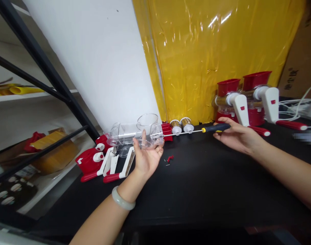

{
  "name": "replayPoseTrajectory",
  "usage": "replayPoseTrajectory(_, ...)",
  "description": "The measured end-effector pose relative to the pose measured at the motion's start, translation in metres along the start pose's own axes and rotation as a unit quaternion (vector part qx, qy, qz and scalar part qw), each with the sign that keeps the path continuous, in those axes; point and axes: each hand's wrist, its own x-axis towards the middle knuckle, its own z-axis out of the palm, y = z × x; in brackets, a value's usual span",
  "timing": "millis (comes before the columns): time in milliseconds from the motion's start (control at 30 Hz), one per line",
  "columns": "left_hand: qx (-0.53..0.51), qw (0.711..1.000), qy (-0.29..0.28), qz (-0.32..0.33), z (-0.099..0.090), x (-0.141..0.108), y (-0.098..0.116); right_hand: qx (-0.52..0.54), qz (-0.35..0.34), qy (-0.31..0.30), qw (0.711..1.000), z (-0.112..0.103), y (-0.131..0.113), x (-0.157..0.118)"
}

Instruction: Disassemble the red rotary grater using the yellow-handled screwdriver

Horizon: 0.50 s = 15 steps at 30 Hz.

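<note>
My left hand (146,158) holds up a clear plastic grater housing (128,133) from below, lying on its side with its round opening upward. In my right hand (238,136) is the black and yellow handle of a screwdriver (214,128). Its long shaft runs left to the housing's right end; whether the tip touches a screw there I cannot tell. On the black table below lie a small red part (170,158) and a few tiny metal pieces. White crank handles with red grips (123,172) rest left of my left hand, beside red bases (89,161).
Two metal grater drums (187,125) stand at the back by a red part (167,131). Two assembled rotary graters (259,98) are at the back right, near white cables (294,105). A black-framed shelf (68,92) borders the left, and yellow-wrapped material (186,61) the back.
</note>
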Motion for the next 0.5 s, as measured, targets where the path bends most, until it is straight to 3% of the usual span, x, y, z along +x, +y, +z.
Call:
replayPoseTrajectory(100,0.008,1.0,-0.006,-0.001,-0.001,0.0,-0.001,-0.015,0.01,0.008,1.0,-0.001,-0.001,0.001)
replayPoseTrajectory(200,0.016,1.0,-0.009,0.005,-0.001,-0.001,-0.001,-0.143,0.046,0.047,0.987,-0.003,0.006,0.004)
replayPoseTrajectory(300,0.025,1.0,-0.013,0.013,-0.001,-0.001,0.0,-0.228,0.047,0.036,0.972,-0.004,0.012,0.005)
replayPoseTrajectory(500,0.032,0.999,0.0,0.01,0.0,0.001,0.0,-0.022,0.014,-0.003,1.0,0.0,0.003,-0.001)
